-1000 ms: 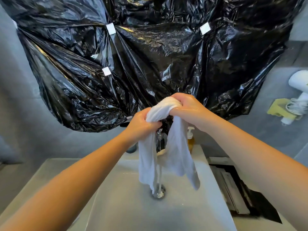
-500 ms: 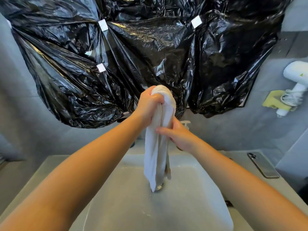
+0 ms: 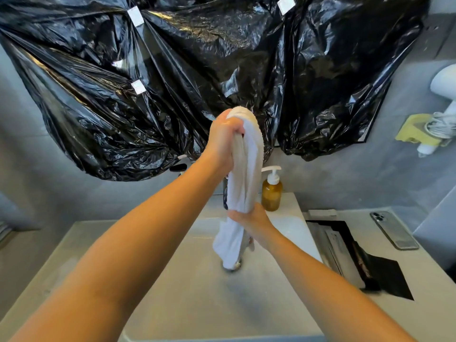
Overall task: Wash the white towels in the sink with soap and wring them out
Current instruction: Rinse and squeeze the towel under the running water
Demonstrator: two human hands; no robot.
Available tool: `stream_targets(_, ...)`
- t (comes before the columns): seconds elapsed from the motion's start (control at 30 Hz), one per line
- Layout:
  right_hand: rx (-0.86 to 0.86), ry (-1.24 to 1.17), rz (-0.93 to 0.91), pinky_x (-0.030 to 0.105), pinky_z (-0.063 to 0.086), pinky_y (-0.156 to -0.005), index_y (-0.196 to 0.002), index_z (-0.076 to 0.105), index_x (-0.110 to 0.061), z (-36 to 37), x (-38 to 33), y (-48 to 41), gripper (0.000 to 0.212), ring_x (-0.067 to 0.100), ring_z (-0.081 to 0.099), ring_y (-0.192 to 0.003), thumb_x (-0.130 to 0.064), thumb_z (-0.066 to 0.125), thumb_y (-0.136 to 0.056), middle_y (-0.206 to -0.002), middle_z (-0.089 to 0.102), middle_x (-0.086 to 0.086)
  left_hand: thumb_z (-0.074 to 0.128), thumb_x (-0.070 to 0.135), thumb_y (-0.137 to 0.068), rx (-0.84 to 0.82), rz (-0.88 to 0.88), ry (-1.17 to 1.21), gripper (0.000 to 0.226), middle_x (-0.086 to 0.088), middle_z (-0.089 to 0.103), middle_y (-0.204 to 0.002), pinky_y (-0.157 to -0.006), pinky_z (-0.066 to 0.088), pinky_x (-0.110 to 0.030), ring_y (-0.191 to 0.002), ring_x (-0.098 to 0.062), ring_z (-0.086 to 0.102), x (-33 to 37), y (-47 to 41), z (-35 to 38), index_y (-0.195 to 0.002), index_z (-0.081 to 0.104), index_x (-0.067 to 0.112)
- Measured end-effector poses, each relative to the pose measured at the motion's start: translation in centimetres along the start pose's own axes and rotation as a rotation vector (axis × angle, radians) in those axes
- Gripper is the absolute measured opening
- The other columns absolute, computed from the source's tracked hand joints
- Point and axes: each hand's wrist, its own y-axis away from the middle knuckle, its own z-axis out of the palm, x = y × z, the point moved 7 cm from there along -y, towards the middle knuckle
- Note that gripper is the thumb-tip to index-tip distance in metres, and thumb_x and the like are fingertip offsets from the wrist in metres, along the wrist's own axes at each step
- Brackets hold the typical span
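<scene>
the towel (image 3: 246, 174) hangs upright at centre frame, over the sink (image 3: 197, 292). the left hand (image 3: 223, 139) grips its bunched top, fingers curled tight round it. the right hand (image 3: 251, 222) wraps round it lower down, squeezing. the loose end dangles just above the drain (image 3: 233, 267). a soap bottle (image 3: 271, 193) stands just right of the towel; a phone (image 3: 393, 229) lies at right.

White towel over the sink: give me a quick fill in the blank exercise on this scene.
The left hand grips the ____ end of the white towel.
The right hand holds it ____ the left hand.
The amber soap bottle has a ____ pump.
Missing words: top, below, white.
</scene>
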Motion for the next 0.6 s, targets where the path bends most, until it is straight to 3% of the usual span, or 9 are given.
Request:
stream_targets(0.07,-0.011,0.027,-0.045,0.016,0.050,-0.067,-0.112,0.061,-0.018,-1.2,-0.1,-0.2,0.025,0.017,0.063,-0.093,-0.015,0.072,-0.090,-0.097,0.066,-0.004,0.043,0.005,-0.052,-0.016,0.044,-0.003,0.032,0.000,0.056,-0.065,-0.063,0.047,-0.027,-0.065,-0.018,0.056,0.6,0.6,-2.3,-0.081,0.055,0.010)
stream_targets(0.17,-0.045,0.032,-0.151,0.013,0.053,-0.081,-0.120,0.061,-0.022,-3.2,-1.1,0.1,0.037,0.011,0.064,-0.105,-0.007,0.073,-0.088,-0.109,0.068,-0.005,0.044,0.003,-0.056,0.000,0.076,-0.148,0.040,-0.004,0.065,-0.080,-0.068,0.051,-0.029,-0.077,-0.019,0.063,-0.7,2.2,-8.8,-0.092,0.061,0.008)
stream_targets(0.27,0.003,0.093,-0.227,0.011,0.050,-0.081,-0.127,0.058,-0.012,-4.0,-2.5,0.6,0.047,0.009,0.061,-0.106,0.000,0.074,-0.085,-0.117,0.065,0.004,0.058,0.006,-0.065,0.083,-0.114,-0.443,0.044,-0.004,0.069,-0.095,-0.068,0.051,-0.020,-0.088,-0.019,0.067,-6.7,5.4,-15.9,-0.108,0.063,0.009)
stream_targets(0.33,-0.018,0.123,-0.315,0.024,0.051,-0.094,-0.121,0.059,-0.011,-3.4,-3.7,0.7,0.052,0.005,0.061,-0.102,-0.019,0.084,-0.076,-0.115,0.065,0.003,0.074,0.005,-0.074,0.079,-0.267,-0.675,0.044,-0.004,0.067,-0.104,-0.069,0.049,-0.017,-0.099,-0.024,0.064,-11.4,8.1,-18.6,-0.114,0.057,0.013)
stream_targets(0.37,-0.062,0.162,-0.353,0.027,0.051,-0.097,-0.117,0.060,-0.015,-2.6,-4.3,0.8,0.056,0.000,0.062,-0.099,-0.033,0.087,-0.071,-0.111,0.064,-0.001,0.080,0.007,-0.073,0.028,-0.317,-0.732,0.055,-0.005,0.064,-0.113,-0.074,0.049,-0.016,-0.105,-0.023,0.062,-13.3,9.2,-18.9,-0.120,0.052,0.016)
stream_targets(0.4,-0.114,0.227,-0.352,0.028,0.051,-0.098,-0.117,0.060,-0.015,-1.5,-4.6,0.9,0.056,0.000,0.061,-0.098,-0.033,0.087,-0.072,-0.109,0.062,-0.004,0.085,0.012,-0.071,-0.064,-0.326,-0.761,0.071,-0.004,0.058,-0.127,-0.082,0.048,-0.017,-0.113,-0.019,0.058,-14.5,10.1,-18.2,-0.130,0.045,0.020)
stream_targets(0.47,-0.200,0.405,-0.325,0.030,0.049,-0.094,-0.117,0.059,-0.017,0.6,-5.1,1.0,0.042,0.009,0.056,-0.098,-0.012,0.080,-0.081,-0.107,0.058,-0.006,0.086,0.022,-0.073,-0.244,-0.219,-0.771,0.092,0.008,0.041,-0.148,-0.102,0.039,-0.021,-0.133,-0.006,0.044,-15.0,10.7,-15.3,-0.146,0.030,0.028)
stream_targets(0.5,-0.223,0.479,-0.339,0.030,0.048,-0.088,-0.105,0.058,-0.023,1.4,-5.5,1.0,0.034,0.010,0.055,-0.094,-0.012,0.077,-0.080,-0.102,0.059,-0.008,0.084,0.021,-0.075,-0.290,-0.135,-0.716,0.093,0.012,0.037,-0.151,-0.107,0.036,-0.020,-0.136,-0.001,0.039,-14.7,10.4,-13.9,-0.148,0.027,0.030)
stream_targets(0.6,-0.248,0.597,-0.353,0.036,0.048,-0.078,-0.085,0.052,-0.027,2.7,-6.5,1.1,0.026,0.014,0.058,-0.085,-0.027,0.073,-0.070,-0.087,0.060,-0.007,0.074,0.015,-0.078,-0.272,0.031,-0.655,0.067,0.008,0.047,-0.138,-0.106,0.039,-0.019,-0.127,0.006,0.044,-13.1,9.4,-9.6,-0.135,0.041,0.029)
